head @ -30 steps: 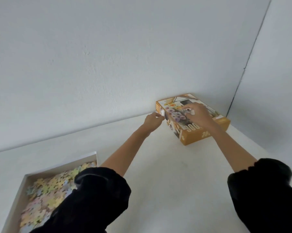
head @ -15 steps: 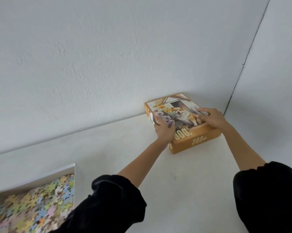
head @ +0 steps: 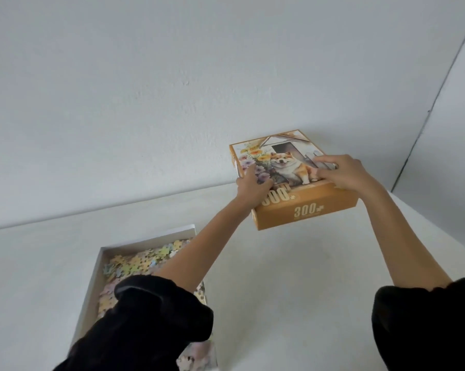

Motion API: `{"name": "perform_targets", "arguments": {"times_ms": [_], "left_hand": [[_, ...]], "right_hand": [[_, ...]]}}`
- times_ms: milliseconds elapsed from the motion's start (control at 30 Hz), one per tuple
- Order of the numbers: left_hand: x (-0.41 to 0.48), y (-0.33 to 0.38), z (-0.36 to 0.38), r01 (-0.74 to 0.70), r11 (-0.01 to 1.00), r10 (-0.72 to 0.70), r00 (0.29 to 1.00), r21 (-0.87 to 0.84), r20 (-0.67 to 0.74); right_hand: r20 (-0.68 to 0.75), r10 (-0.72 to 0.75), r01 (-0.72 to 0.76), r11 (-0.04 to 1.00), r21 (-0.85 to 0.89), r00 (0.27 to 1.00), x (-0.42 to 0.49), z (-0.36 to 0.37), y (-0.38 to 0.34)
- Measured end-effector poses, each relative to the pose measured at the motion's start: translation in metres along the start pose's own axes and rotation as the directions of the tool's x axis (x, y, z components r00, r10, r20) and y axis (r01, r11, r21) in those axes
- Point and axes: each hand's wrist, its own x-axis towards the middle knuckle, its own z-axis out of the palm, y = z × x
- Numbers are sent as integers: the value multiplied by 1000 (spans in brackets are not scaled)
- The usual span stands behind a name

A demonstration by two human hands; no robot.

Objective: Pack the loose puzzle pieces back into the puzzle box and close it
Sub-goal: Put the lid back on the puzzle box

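Note:
An orange puzzle box lid (head: 306, 210) with a dog picture and "300" printed on its side sits far back on the white table, near the wall. My left hand (head: 252, 187) grips its near left corner. My right hand (head: 341, 174) lies over its right top edge, fingers spread on the picture. The open white box bottom (head: 97, 266) stands at the near left, filled with several pastel puzzle pieces (head: 140, 261). My left sleeve hides part of it.
The white table (head: 293, 290) meets a white wall at the back and a second wall (head: 453, 156) on the right, forming a corner just behind the lid. Black sleeves cover both my forearms near the camera.
My left hand moved from beside the lid onto its near left corner, and my right hand shifted to its right edge. The lid has come nearer and the box of pieces is further into view.

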Motion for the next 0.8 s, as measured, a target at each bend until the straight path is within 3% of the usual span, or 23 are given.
{"name": "perform_targets", "arguments": {"times_ms": [200,433,800], "left_hand": [[-76,-21,-107,-25,996,26,1000,89,-8],[-180,-57,-194,-27,997,30,999,77,-42],[-259,-136,-219,36,997,-23,986,73,-166]], "right_hand": [[95,-139,129,987,100,986,-71,32,-84],[189,-267,238,958,160,945,-156,87,-141],[290,-247,203,964,173,925,-242,161,-150]]}}
